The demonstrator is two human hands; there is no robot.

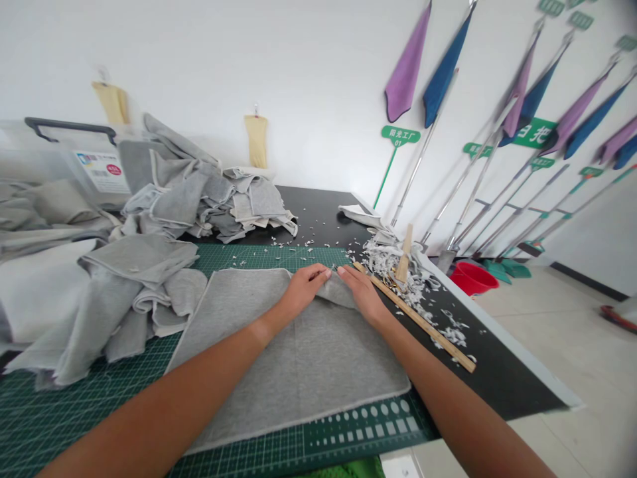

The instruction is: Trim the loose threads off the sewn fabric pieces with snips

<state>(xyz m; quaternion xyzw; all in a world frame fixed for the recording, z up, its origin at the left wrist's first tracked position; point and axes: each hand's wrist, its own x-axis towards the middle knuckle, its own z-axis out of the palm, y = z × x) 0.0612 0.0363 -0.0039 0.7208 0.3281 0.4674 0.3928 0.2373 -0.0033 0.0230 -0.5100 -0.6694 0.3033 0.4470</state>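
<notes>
A large grey cloth point(298, 358) with pale stitched edges lies spread over a green cutting mat point(233, 255). At its far edge, my left hand point(307, 284) pinches the fabric between thumb and fingers. Close beside it, my right hand point(362, 292) has its fingers together at the same edge, where the cloth is raised and bent into a fold between both hands. A tiny dark thing point(334, 268) shows at the right fingertips; its kind is too small to tell.
Piles of grey cloths point(184, 192) fill the left side, beside a clear plastic bin point(60, 156). To the right lie a wooden ruler point(423, 322), a heap of fabric scraps point(383, 255) and a wooden stick point(405, 255). A red basin point(472, 277) and mops stand beyond the table edge.
</notes>
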